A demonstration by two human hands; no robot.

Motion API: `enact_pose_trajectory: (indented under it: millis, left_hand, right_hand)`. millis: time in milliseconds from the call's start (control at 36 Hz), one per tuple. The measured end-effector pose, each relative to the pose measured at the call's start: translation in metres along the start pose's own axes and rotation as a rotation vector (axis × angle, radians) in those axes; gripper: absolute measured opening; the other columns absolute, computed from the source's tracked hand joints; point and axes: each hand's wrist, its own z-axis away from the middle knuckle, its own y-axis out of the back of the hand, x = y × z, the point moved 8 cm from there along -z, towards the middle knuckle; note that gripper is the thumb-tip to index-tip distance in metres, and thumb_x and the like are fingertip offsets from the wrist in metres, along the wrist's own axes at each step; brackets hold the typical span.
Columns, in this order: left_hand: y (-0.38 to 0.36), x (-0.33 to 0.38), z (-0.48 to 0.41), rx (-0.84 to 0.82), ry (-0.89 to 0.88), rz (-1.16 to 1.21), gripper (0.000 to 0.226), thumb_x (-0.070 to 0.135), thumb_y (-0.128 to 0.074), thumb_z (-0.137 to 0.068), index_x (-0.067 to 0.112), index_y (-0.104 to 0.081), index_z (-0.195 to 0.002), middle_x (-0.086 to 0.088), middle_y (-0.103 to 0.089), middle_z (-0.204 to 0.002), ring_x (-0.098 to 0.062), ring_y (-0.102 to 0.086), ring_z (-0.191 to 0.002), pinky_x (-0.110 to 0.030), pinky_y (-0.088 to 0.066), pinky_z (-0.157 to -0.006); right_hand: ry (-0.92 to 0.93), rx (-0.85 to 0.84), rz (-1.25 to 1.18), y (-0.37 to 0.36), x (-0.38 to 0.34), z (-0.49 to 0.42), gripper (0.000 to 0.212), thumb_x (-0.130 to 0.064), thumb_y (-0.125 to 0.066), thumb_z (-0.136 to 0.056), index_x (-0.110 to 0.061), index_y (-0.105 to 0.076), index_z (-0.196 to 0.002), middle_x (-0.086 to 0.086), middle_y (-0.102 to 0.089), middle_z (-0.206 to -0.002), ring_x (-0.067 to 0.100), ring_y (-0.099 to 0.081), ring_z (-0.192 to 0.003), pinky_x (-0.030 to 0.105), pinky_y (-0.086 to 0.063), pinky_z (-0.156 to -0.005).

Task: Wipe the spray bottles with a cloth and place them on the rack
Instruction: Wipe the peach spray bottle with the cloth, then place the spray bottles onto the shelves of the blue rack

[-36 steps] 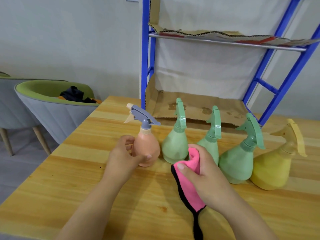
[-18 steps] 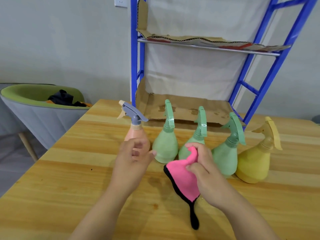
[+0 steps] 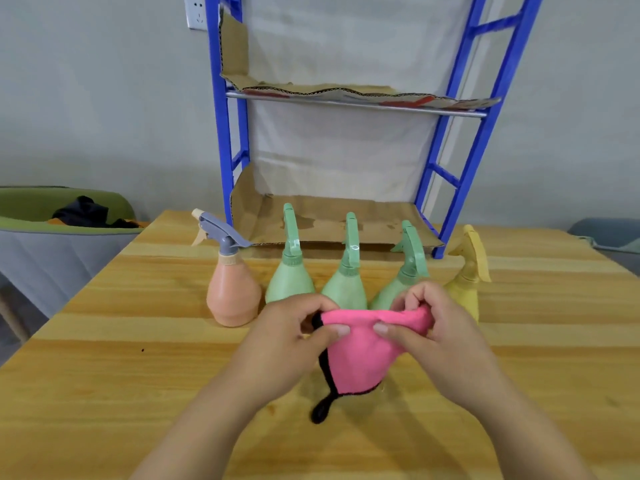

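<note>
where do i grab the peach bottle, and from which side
Probably the narrowing upper body just under the collar of the peach bottle, coming from its left. It stands upright at the left end of the row with open table on that side, while a green bottle stands close on its right, and the wide base is harder to wrap.

Five spray bottles [image 3: 346,289] stand in a row on the table [image 3: 104,358], between rack [image 3: 221,133] and cloth [image 3: 360,355].
</note>
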Motion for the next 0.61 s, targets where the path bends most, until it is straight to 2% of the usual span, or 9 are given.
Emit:
enact_pose_trajectory:
  millis: [83, 139, 194, 250, 333, 389, 472, 556, 611]
  left_hand:
    - [-0.013, 0.019, -0.006, 0.001, -0.038, -0.02, 0.008, 0.019, -0.069, -0.084, 0.024, -0.07, -0.079, 0.008, -0.067, -0.075, -0.008, -0.058, -0.069, -0.02, -0.044, -0.063]
    - [-0.025, 0.031, -0.011, -0.003, -0.066, -0.05, 0.007, 0.022, -0.068, -0.085, 0.026, -0.071, -0.081, 0.01, -0.067, -0.076, -0.006, -0.059, -0.071, -0.021, -0.046, -0.064]
    - [-0.039, 0.041, -0.015, -0.013, -0.09, -0.093, 0.006, 0.024, -0.067, -0.085, 0.028, -0.071, -0.082, 0.011, -0.067, -0.076, -0.005, -0.059, -0.071, -0.021, -0.046, -0.062]
    - [-0.056, 0.049, -0.018, -0.024, -0.103, -0.139, 0.005, 0.027, -0.067, -0.086, 0.03, -0.071, -0.084, 0.014, -0.064, -0.073, 0.0, -0.056, -0.07, -0.013, -0.04, -0.058]
    - [-0.081, 0.056, -0.023, -0.037, -0.106, -0.182, 0.006, 0.029, -0.067, -0.085, 0.031, -0.071, -0.089, 0.018, -0.057, -0.073, 0.009, -0.051, -0.072, -0.006, -0.035, -0.062]
    - [-0.101, 0.059, -0.025, -0.07, -0.099, -0.189, 0.005, 0.031, -0.067, -0.085, 0.033, -0.07, -0.089, 0.017, -0.058, -0.076, 0.008, -0.051, -0.075, -0.006, -0.034, -0.063]
    - [-0.136, 0.06, -0.024, -0.165, -0.045, -0.139, 0.004, 0.033, -0.067, -0.085, 0.034, -0.069, -0.081, 0.012, -0.062, -0.074, 0.002, -0.054, -0.068, -0.012, -0.037, -0.06]
    - [-0.171, 0.056, -0.02, -0.285, 0.09, 0.032, 0.004, 0.03, -0.068, -0.084, 0.03, -0.07, -0.081, 0.006, -0.069, -0.079, -0.014, -0.066, -0.068, -0.036, -0.057, -0.067]
    - [-0.191, 0.054, -0.018, -0.338, 0.159, 0.108, 0.002, 0.025, -0.069, -0.085, 0.024, -0.068, -0.087, -0.001, -0.07, -0.083, -0.023, -0.068, -0.065, -0.043, -0.059, -0.067]
  right_hand:
    - [-0.023, 0.064, 0.048, 0.027, 0.006, 0.006, 0.033, -0.026, -0.081, -0.07, -0.024, -0.048, -0.069, -0.01, -0.052, -0.059, 0.005, -0.046, -0.05, 0.017, -0.037, -0.046]
    - [-0.051, 0.088, 0.049, 0.043, 0.014, 0.01, 0.029, -0.026, -0.08, -0.071, -0.023, -0.052, -0.069, -0.014, -0.053, -0.057, 0.002, -0.048, -0.049, 0.013, -0.037, -0.043]
    - [-0.059, 0.122, 0.064, 0.06, 0.025, 0.015, 0.024, -0.029, -0.079, -0.071, -0.024, -0.057, -0.068, -0.011, -0.055, -0.061, 0.003, -0.051, -0.054, 0.013, -0.038, -0.046]
    - [-0.039, 0.158, 0.14, 0.079, 0.035, 0.022, 0.019, -0.032, -0.078, -0.071, -0.028, -0.06, -0.069, -0.012, -0.06, -0.071, 0.004, -0.054, -0.067, 0.013, -0.038, -0.055]
    - [-0.04, 0.17, 0.117, 0.103, 0.051, 0.034, 0.018, -0.021, -0.078, -0.074, -0.027, -0.062, -0.069, -0.007, -0.062, -0.076, 0.008, -0.056, -0.073, 0.016, -0.04, -0.062]
    - [-0.065, 0.153, 0.104, 0.118, 0.063, 0.043, 0.018, -0.018, -0.076, -0.075, -0.031, -0.063, -0.076, -0.006, -0.063, -0.078, 0.01, -0.057, -0.074, 0.019, -0.041, -0.065]
    - [-0.127, 0.142, 0.09, 0.14, 0.084, 0.058, 0.019, -0.02, -0.075, -0.076, -0.034, -0.064, -0.08, -0.009, -0.064, -0.079, 0.009, -0.056, -0.071, 0.023, -0.043, -0.065]
    - [-0.209, 0.144, 0.054, 0.162, 0.103, 0.073, 0.01, -0.022, -0.075, -0.077, -0.028, -0.067, -0.074, -0.012, -0.065, -0.077, 0.004, -0.056, -0.068, 0.018, -0.042, -0.059]
    - [-0.26, 0.133, 0.031, 0.172, 0.113, 0.081, 0.007, -0.023, -0.075, -0.077, -0.026, -0.068, -0.075, -0.009, -0.066, -0.078, 0.009, -0.06, -0.071, 0.021, -0.044, -0.06]
